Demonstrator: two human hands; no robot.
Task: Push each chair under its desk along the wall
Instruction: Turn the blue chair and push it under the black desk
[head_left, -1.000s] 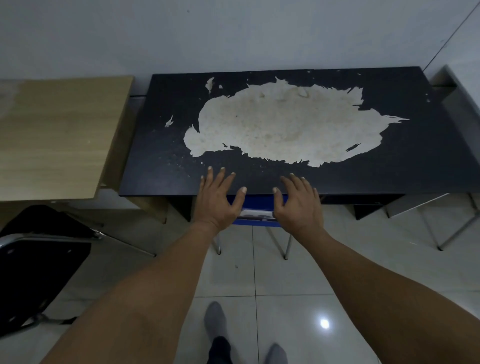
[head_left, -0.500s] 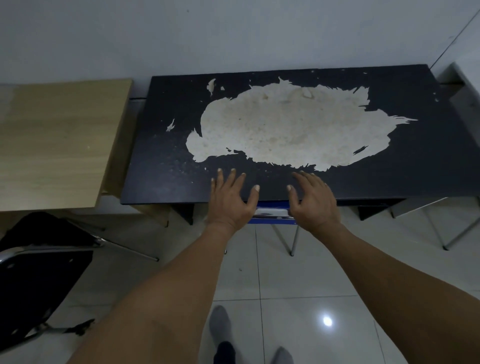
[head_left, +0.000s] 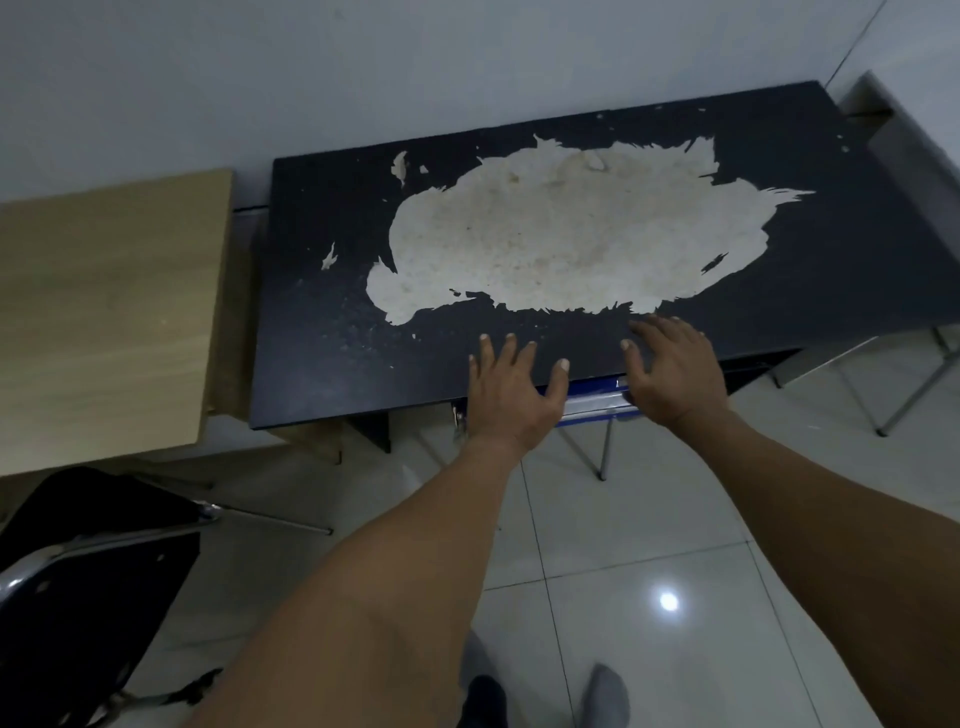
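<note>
A black desk (head_left: 332, 353) with a large worn pale patch stands against the wall. Under its front edge sits a blue chair (head_left: 597, 402); only the top of its back and thin metal legs show. My left hand (head_left: 511, 395) and my right hand (head_left: 675, 371) hover with fingers spread over the desk's front edge, above the chair back, holding nothing. A black chair (head_left: 78, 587) with a chrome frame stands out on the floor at the lower left, in front of a light wooden desk (head_left: 104, 312).
White wall behind both desks. Glossy pale floor tiles (head_left: 649, 545) lie below me, with my socked feet at the bottom. Metal legs of another piece of furniture (head_left: 904, 400) stand at the right, and a grey ledge (head_left: 914, 130) runs along the right wall.
The blue chair has slid further under the black desk. Both hands moved forward over the desk edge, and the view has turned slightly left.
</note>
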